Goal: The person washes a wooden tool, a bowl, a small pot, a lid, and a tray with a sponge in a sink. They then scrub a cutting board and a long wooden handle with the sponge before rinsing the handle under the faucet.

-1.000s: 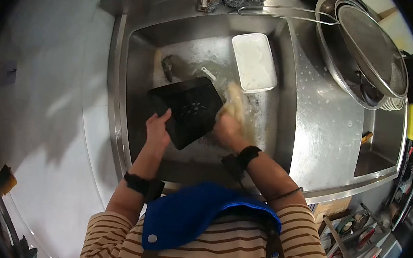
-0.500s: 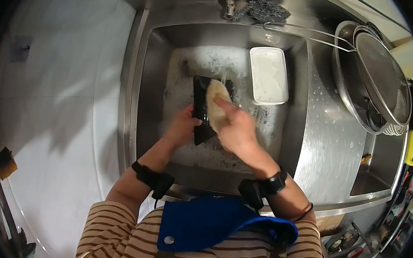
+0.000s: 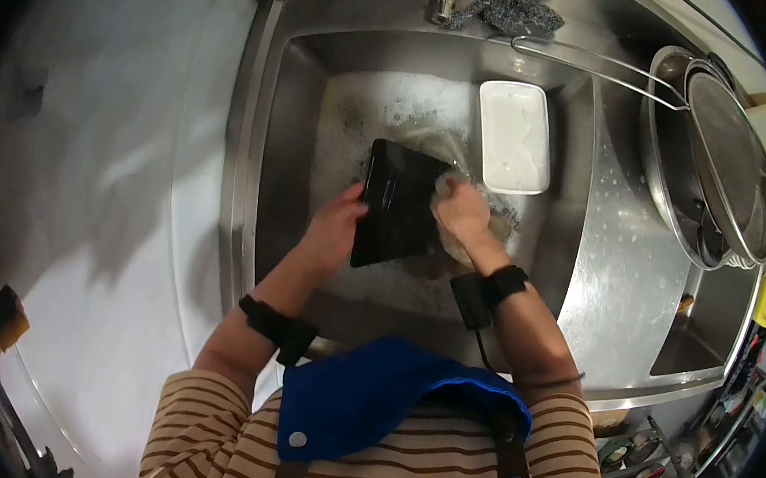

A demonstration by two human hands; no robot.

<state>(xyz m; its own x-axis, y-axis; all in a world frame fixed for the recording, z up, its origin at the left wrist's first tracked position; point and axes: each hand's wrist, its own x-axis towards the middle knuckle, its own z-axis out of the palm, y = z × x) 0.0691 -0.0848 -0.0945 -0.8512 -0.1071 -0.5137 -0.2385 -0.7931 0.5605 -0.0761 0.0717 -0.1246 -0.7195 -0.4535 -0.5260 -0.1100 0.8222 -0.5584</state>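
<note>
A black rectangular dish [image 3: 399, 209] is held tilted over the soapy water in the sink. My left hand [image 3: 337, 226] is closed on its left edge, thumb on the near face and the other fingers mostly hidden behind. At its right edge my right hand [image 3: 461, 211] is closed and blurred by motion. A pale beige scrubbing pad [image 3: 455, 248] shows in part below that hand, against the dish's right side; most of it is hidden. To the right, a white rectangular container [image 3: 513, 139] stands in the sink with whitish liquid in it.
Around the water rise the steel sink walls [image 3: 560, 245]. Behind are a tap [image 3: 443, 0] and a steel wool scourer [image 3: 517, 12]. On the right counter a long-handled strainer [image 3: 731, 165] rests in a metal bowl [image 3: 661, 163], its handle reaching over the sink.
My right hand has moved from the dish's face to its right edge, taking the pad along. The dish now shows more of its broad face. The view has shifted slightly.
</note>
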